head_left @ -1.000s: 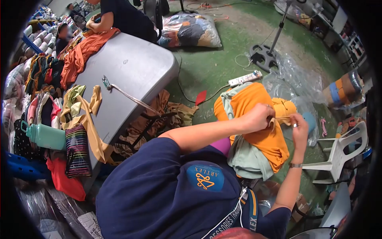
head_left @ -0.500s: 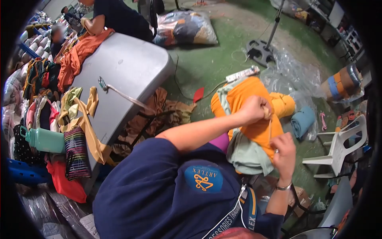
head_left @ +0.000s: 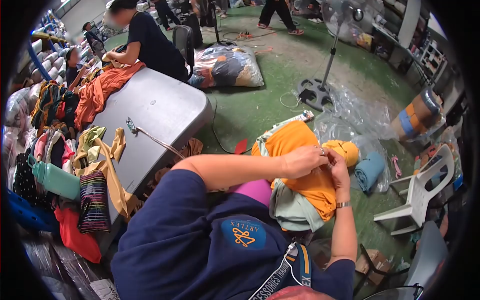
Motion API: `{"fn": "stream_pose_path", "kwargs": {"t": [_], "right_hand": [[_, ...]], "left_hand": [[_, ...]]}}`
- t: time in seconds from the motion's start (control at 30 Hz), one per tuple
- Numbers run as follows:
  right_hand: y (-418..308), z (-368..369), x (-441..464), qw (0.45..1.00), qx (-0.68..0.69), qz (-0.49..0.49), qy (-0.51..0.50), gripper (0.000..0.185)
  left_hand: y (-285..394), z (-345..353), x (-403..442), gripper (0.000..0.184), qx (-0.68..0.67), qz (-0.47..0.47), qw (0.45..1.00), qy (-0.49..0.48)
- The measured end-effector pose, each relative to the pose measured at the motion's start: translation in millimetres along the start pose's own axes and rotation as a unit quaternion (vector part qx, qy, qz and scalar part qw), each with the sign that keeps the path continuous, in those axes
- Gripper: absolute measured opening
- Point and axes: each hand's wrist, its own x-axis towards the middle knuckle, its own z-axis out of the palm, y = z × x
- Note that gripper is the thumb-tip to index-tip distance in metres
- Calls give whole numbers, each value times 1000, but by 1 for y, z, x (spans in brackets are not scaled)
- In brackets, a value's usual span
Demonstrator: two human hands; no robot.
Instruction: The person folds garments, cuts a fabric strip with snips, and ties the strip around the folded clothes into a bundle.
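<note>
A rolled bundle of orange fabric (head_left: 295,137) rests at my lap, with pale green cloth (head_left: 292,205) folded at its near end. Over the bundle, my left hand (head_left: 302,162) is closed, its fingertips pinched together. My right hand (head_left: 341,172) meets it there, fingers bent and also pinching. Between them is a thin pale strip, mostly hidden by my fingers; whether it is knotted I cannot tell. A yellow roll (head_left: 344,151) lies just beyond my hands, and a blue-grey roll (head_left: 370,171) sits to their right.
At left, a grey table (head_left: 165,107) carries orange cloth (head_left: 102,92), tan strips (head_left: 107,155) and a teal bottle (head_left: 57,177). A white chair (head_left: 422,192) stands right. Ahead are a fan stand (head_left: 316,94), plastic sheeting (head_left: 360,112), a power strip (head_left: 295,119) and a seated co-worker (head_left: 155,45).
My hands have come together; before, they were apart with the thin strip stretched between them. The right hand has moved up to the left one. My view has tilted up slightly.
</note>
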Motion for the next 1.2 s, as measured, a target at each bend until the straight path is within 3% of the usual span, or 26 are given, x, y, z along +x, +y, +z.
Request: {"fn": "stream_pose_path", "kwargs": {"t": [0.1, 0.23, 0.37, 0.5, 0.6, 0.8, 0.9, 0.97, 1.2], "right_hand": [[-2, 0, -4, 999, -39, -32, -2, 31], [6, -10, -6, 1000, 11, -2, -28, 19], [2, -9, -5, 998, 52, 32, -29, 18], [-4, -5, -5, 1000, -14, 20, 3, 14], [-10, -2, -6, 997, -71, 20, 3, 9], [-10, -1, -3, 994, -105, 16, 10, 8], [-19, 4, -3, 979, -201, -2, 40, 6], [-26, 7, -3, 922, -362, -128, 60, 6], [-8, -7, -11, 905, -396, -127, 83, 5]], "left_hand": [[-2, -5, 5, 13, 40, 45, 996, -63], [-1, -4, 4, 14, 57, 142, 988, -13], [-6, 0, 6, 15, 40, 147, 988, -7], [-10, -2, 6, 16, 44, 166, 985, 33], [-12, -1, -1, 12, 69, 77, 995, -2], [-13, 0, -3, 10, 65, 72, 995, 15], [-14, 0, -3, 8, 74, 65, 995, 15], [-13, -1, -4, 8, 66, 46, 997, -1], [-3, -4, -33, 6, -5, -83, 996, -44]]}}
